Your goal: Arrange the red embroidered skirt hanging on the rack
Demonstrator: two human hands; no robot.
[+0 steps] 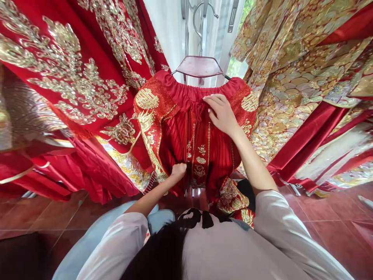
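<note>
Head view, reddish tiled floor (329,210), hanging red garment (201,134)

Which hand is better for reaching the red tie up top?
Probably the right hand: it is up beside the red tie, while the left hand is lower, at the pleated red garment.

2 sides filling with costumes: red garment (87,35) hanging left, gold beading (65,39) glinting; gold scale-patterned garment (291,77) draping right. White curtain (169,35) hanging behind, greenery (247,9) showing beside it. Reddish floor tiles (314,237) running below.
</note>
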